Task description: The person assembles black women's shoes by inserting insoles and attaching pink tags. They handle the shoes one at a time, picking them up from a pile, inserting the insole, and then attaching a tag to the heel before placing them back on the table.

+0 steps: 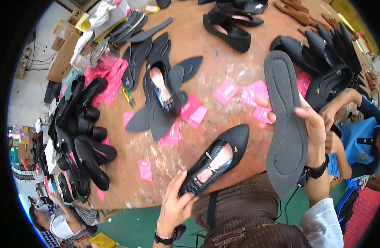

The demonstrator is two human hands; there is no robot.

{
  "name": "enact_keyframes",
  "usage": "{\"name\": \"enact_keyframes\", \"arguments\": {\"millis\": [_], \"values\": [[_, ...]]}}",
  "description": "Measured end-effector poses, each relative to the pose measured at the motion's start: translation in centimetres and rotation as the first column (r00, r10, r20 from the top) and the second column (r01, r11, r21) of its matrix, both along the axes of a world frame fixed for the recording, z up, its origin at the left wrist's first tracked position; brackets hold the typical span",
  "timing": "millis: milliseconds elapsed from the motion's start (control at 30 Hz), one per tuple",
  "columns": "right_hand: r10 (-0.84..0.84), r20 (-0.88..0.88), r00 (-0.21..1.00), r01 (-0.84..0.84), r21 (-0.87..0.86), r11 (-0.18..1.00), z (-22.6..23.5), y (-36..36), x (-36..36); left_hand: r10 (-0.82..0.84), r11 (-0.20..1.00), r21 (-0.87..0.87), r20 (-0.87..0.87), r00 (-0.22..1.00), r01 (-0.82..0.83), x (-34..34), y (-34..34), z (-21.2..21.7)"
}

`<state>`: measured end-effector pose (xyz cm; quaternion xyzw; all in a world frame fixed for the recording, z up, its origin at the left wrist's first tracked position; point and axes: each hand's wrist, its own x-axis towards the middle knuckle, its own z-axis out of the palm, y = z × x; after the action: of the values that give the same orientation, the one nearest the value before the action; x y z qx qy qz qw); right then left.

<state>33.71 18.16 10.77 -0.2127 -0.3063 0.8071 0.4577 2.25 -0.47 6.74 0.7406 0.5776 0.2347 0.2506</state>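
Observation:
In my left hand point(175, 206) is the heel end of a black pointed shoe point(235, 151), its toe aimed away to the upper right. Inside the shoe shows a pink and black lining with a small tie across it. My right hand point(312, 128) grips a dark grey insole point(286, 124) upright, thumb on its edge and fingers behind; its stitched outline faces me. Beyond my hands, another black shoe point(175, 99) rests on a fan of grey insoles point(142, 120).
Pink cards point(145, 170) lie scattered over the worn brown table point(128, 186). Black shoes point(93, 153) crowd the left edge; more black shoes point(330, 84) stand at the right, near a co-worker's arm point(343, 103). A yellow-handled cutter point(129, 97) lies near pink plastic point(109, 80).

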Motion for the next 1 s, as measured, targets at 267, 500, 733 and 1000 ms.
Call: {"name": "enact_keyframes", "arguments": {"millis": [267, 500, 733, 1000], "values": [[-0.493, 0.703, 0.513, -0.685, 0.681, 0.258, -2.9, -6.3, -6.3, 0.155, 0.982, 0.098, 0.086, 0.984, -0.163, -0.4, -2.5, -6.7], [-0.295, 0.735, 0.61, -0.692, 0.676, 0.252, -9.9, -8.0, -12.8, 0.22, 0.929, 0.201, 0.376, 0.9, -0.311, 1.4, -2.8, -9.7], [-0.239, 0.772, 0.589, -0.695, 0.635, 0.336, -11.8, -9.3, -14.6, 0.199, 0.93, 0.212, 0.401, 0.894, -0.301, 1.1, -3.2, -10.5], [-0.136, 0.759, 0.637, -0.768, 0.639, -0.034, -12.7, -9.6, -15.0, 0.202, 0.944, 0.163, 0.397, 0.895, -0.285, 0.0, -2.4, -10.6]]}}
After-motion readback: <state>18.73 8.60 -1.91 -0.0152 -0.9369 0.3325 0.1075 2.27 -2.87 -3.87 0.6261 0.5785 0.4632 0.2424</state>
